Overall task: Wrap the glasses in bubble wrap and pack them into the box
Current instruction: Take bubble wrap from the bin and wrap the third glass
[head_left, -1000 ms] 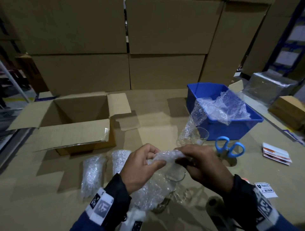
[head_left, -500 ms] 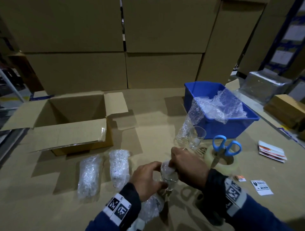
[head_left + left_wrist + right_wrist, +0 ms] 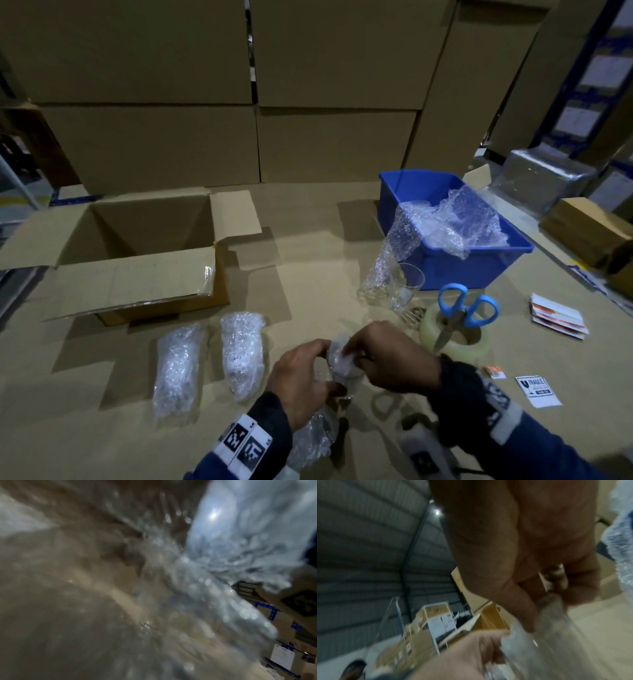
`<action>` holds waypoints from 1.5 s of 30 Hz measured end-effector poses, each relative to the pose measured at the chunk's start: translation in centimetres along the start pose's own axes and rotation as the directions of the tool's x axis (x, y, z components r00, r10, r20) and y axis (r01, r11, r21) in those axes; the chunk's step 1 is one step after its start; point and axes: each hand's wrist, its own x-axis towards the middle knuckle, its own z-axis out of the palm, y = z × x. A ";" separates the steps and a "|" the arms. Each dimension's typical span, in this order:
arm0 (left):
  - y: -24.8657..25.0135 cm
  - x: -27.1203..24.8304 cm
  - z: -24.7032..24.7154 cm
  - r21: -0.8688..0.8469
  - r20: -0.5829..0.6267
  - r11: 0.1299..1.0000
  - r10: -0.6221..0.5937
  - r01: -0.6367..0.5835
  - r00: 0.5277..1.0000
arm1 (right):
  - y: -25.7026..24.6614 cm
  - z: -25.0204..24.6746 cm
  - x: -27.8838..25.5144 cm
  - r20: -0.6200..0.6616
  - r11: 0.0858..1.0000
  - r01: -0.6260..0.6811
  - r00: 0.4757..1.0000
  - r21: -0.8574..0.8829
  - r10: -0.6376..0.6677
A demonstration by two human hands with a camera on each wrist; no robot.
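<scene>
At the near centre of the table my left hand (image 3: 310, 373) grips a clear glass (image 3: 346, 375) upright. My right hand (image 3: 383, 359) pinches a wad of bubble wrap (image 3: 339, 354) at the glass's mouth; the rest of the sheet (image 3: 311, 442) hangs below my left wrist. The left wrist view is filled with blurred bubble wrap (image 3: 223, 574). Two wrapped glasses (image 3: 178, 366) (image 3: 241, 353) lie to the left. A bare glass (image 3: 406, 286) stands by the blue bin. The open cardboard box (image 3: 144, 253) sits at the far left.
A blue bin (image 3: 455, 263) holding loose bubble wrap (image 3: 448, 222) stands at the right. Blue-handled scissors (image 3: 462, 310) stick out of a tape roll (image 3: 455, 337). Labels (image 3: 556, 315) and a fragile sticker (image 3: 537, 390) lie at the right. Stacked cartons (image 3: 239, 85) wall the back.
Both hands dropped from chest height toward the table. The stretched bubble wrap is now bunched at the glass's mouth, and the glass stands upright between my hands.
</scene>
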 end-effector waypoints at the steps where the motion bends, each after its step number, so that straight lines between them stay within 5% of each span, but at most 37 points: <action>1: -0.1 0.0 0.1 0.004 0.001 1.000 0.008 -0.008 1.000 | 0.2 -0.5 -0.4 0.031 0.999 0.021 0.999 0.046 -0.022; 8: 0.0 0.1 0.0 0.043 0.004 0.997 0.061 -0.061 0.998 | 0.3 -1.1 0.2 -0.138 0.995 -0.054 0.988 0.081 0.065; 18: -0.1 0.2 0.1 0.058 0.012 0.993 0.099 -0.099 0.995 | -0.3 0.8 3.7 0.141 0.957 -0.244 0.954 -0.159 0.266; 23: -0.4 0.2 0.2 0.052 -0.001 0.994 0.096 -0.096 0.995 | -0.3 2.0 4.6 0.161 0.947 -0.243 0.947 -0.211 0.279; 30: -0.3 -0.2 -0.5 -0.033 0.005 0.998 0.045 -0.044 0.999 | 1.3 -1.0 1.5 0.123 0.969 -0.112 0.989 0.219 0.087; 34: -1.0 -0.3 -0.6 -0.048 0.014 0.999 0.007 -0.006 1.000 | 0.8 -0.4 -0.2 0.193 0.989 0.014 0.980 0.148 -0.043; 38: -2.0 -0.6 -1.3 -0.064 -0.072 0.996 -0.060 0.055 0.996 | 0.7 1.3 0.5 0.040 0.995 0.083 0.996 0.057 -0.085; 45: -2.7 -0.9 -3.1 -0.198 -0.165 0.972 -0.158 0.125 0.973 | 1.1 0.3 4.4 -0.212 0.994 0.014 0.977 0.111 0.010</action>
